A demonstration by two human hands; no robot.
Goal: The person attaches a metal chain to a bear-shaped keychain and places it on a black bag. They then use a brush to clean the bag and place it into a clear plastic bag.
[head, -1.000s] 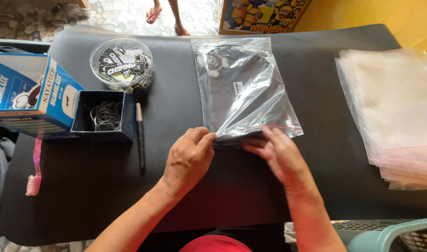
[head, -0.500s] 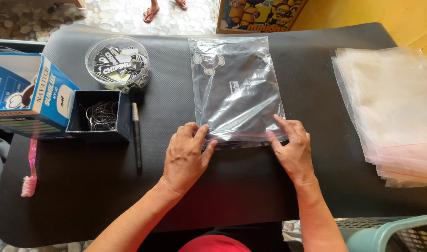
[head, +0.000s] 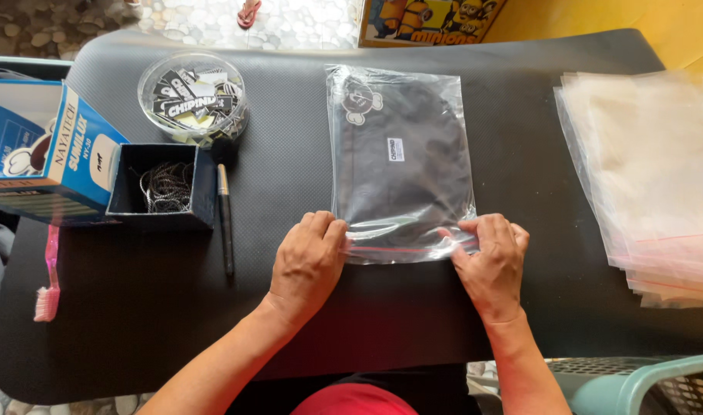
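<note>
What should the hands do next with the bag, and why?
Probably slide the fingers along the red strip to press it shut. The left hand and right hand pinch the two near corners of the bag, which lies flat with a dark cloth inside.

A black table point(head: 290, 330) stands on a pebbled floor point(head: 74, 23) beside a yellow wall point(head: 597, 19).

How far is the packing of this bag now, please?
Done: a dark folded item sits inside the clear zip bag, which lies flat on the black table. In hand: the left hand and right hand press on the two ends of the bag's near edge with its red strip. Left: whether that edge is fully closed cannot be told; a stack of empty bags lies at the right.
</note>
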